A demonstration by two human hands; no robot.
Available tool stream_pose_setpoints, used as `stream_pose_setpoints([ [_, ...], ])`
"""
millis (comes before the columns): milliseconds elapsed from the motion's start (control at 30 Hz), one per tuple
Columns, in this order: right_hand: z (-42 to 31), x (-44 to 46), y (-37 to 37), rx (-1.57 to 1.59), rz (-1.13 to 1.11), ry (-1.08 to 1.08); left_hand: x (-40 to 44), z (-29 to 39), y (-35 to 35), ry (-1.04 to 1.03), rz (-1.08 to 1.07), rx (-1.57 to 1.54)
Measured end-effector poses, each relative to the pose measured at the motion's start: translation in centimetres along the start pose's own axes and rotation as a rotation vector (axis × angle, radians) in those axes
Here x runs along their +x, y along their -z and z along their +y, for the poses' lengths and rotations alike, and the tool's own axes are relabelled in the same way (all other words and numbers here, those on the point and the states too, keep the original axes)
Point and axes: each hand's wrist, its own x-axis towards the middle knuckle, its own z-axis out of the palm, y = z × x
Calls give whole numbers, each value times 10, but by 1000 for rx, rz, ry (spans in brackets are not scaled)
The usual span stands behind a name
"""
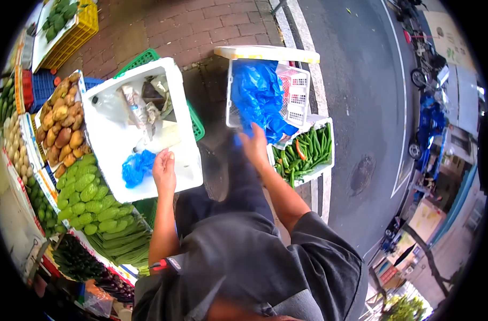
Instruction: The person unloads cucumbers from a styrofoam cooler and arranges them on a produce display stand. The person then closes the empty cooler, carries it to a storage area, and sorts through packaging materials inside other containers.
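Note:
My left hand [164, 170] is raised over the near right part of a white foam box [186, 128], fingers stretched upward and holding nothing. Just left of it, a crumpled blue plastic bag [138, 168] lies in the box. Further in are a clear plastic package [135, 107] and other wrappings. My right hand [254, 145] is at the near edge of a white plastic basket [298, 99], its fingers at the lower edge of a large blue plastic sheet [257, 88]. A bit of blue shows by the thumb, so the fingers seem closed on the sheet.
A foam lid [268, 53] lies across the basket's far end. Green chillies [311, 147] fill a box at its right. Left are potatoes [62, 123], bitter melons [91, 200] and long beans [120, 241]. A green crate [195, 122] sits under the foam box. The road [361, 107] runs along the right.

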Motion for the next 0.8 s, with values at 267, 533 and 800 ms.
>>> stream_pose_setpoints([
  [267,163,161,54,-154,-116,-266,63,7,-152,-56,-24,288],
  [533,172,323,71,786,-25,-289,83,-5,-210,-58,331,550],
  [800,211,471,21,1168,-238,-690,71,-26,-203,-94,456,612],
])
